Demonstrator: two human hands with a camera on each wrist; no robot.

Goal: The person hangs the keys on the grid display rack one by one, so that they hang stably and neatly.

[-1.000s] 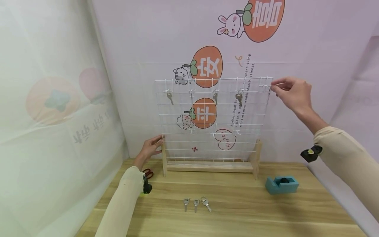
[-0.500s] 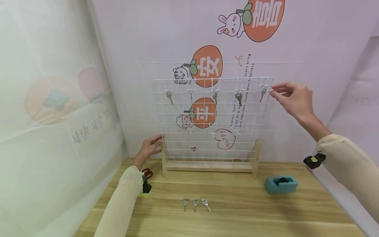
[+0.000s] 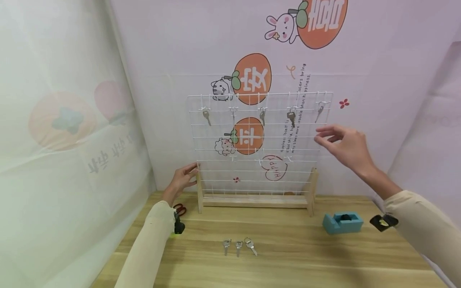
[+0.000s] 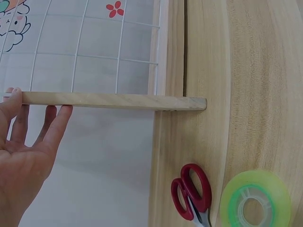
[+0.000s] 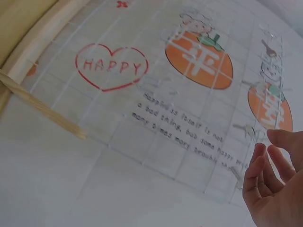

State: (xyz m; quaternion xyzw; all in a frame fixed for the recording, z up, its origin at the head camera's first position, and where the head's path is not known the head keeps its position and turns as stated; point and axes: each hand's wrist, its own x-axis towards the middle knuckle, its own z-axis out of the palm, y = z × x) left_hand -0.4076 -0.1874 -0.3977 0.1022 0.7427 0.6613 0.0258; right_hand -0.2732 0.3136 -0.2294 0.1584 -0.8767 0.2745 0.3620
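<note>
A white wire grid rack (image 3: pixel 253 202) on a wooden stand rises at the back of the table. Several keys hang from hooks along its top row; the rightmost key (image 3: pixel 319 113) hangs free at the top right corner. My right hand (image 3: pixel 324 136) hovers open and empty beside the grid's right edge, below that key, with its fingers (image 5: pixel 272 163) loosely spread. My left hand (image 3: pixel 192 170) rests with straight fingers (image 4: pixel 57 120) against the rack's left wooden post (image 4: pixel 113 100). Three loose keys (image 3: pixel 238 247) lie in a row on the table in front of the rack.
A blue tape dispenser (image 3: pixel 342 223) stands to the right of the rack. Red scissors (image 4: pixel 191 194) and a green tape roll (image 4: pixel 255 198) lie by the left post near my left wrist. A printed backdrop hangs close behind the rack; a wall curtain runs along the left.
My right hand has let go of the key at the top right hook and has dropped down and away from it. That key now hangs free. The left hand has stayed put.
</note>
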